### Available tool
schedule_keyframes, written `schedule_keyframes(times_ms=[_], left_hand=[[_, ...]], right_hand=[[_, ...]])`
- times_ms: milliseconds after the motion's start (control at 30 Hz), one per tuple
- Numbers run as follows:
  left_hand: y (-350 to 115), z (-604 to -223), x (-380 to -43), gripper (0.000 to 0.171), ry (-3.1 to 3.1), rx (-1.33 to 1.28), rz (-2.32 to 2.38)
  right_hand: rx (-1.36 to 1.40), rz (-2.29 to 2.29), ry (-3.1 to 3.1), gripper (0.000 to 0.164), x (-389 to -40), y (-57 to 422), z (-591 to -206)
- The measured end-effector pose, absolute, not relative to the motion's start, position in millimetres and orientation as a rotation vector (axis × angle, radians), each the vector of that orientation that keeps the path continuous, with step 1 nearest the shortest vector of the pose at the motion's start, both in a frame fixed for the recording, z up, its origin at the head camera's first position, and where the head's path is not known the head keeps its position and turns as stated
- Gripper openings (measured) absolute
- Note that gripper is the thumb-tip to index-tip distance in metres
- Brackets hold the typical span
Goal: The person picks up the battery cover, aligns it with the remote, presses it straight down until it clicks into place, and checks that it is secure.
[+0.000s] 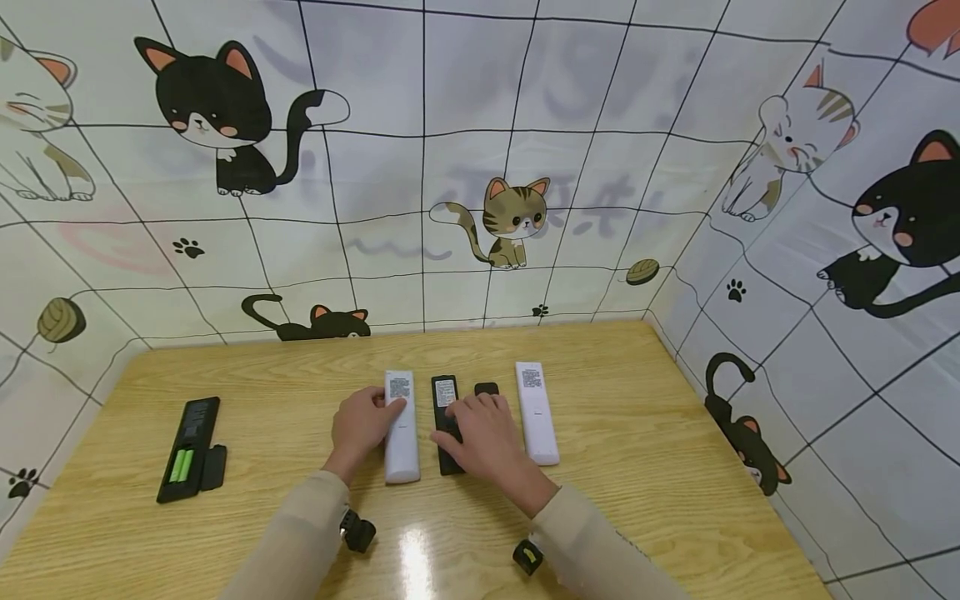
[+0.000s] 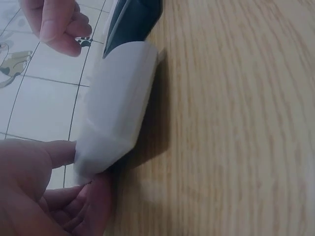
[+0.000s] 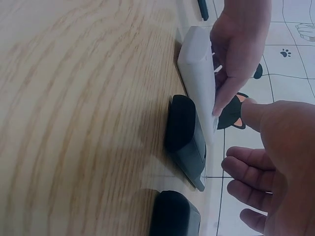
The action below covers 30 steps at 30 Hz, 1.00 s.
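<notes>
Face down on the table lies a white remote control (image 1: 402,446). My left hand (image 1: 363,427) pinches its far end, thumb on the upper face and fingers at the side and end, as the left wrist view (image 2: 106,108) also shows. To its right is a black remote control (image 1: 445,396) with a white label. My right hand (image 1: 483,437) is over this one and over a second black remote control (image 1: 487,388), whose larger part it hides in the head view. In the right wrist view the right hand (image 3: 275,167) has relaxed, slightly bent fingers with nothing between them.
Another white remote control (image 1: 537,417) lies to the right. At far left is a black remote control (image 1: 187,450) with its battery bay uncovered, green batteries (image 1: 181,466) inside and a loose cover (image 1: 213,467) beside it. A cat-patterned cloth (image 1: 382,183) stands behind the wooden table (image 1: 637,500).
</notes>
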<state>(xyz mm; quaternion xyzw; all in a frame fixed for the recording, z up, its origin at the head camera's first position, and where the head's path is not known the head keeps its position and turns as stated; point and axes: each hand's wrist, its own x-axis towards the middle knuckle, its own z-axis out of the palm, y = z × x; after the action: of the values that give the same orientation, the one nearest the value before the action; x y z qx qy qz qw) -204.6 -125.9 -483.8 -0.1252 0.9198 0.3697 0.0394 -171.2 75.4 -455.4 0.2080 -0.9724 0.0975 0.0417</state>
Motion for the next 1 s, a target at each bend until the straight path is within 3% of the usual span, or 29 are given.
schedule_keyframes(times_ms=[1000], left_hand=[[-135, -488, -199, 0.049, 2.912, -0.345, 1.039]], right_hand=[[0.687, 0.279, -2.976, 0.042, -165, 64, -462]])
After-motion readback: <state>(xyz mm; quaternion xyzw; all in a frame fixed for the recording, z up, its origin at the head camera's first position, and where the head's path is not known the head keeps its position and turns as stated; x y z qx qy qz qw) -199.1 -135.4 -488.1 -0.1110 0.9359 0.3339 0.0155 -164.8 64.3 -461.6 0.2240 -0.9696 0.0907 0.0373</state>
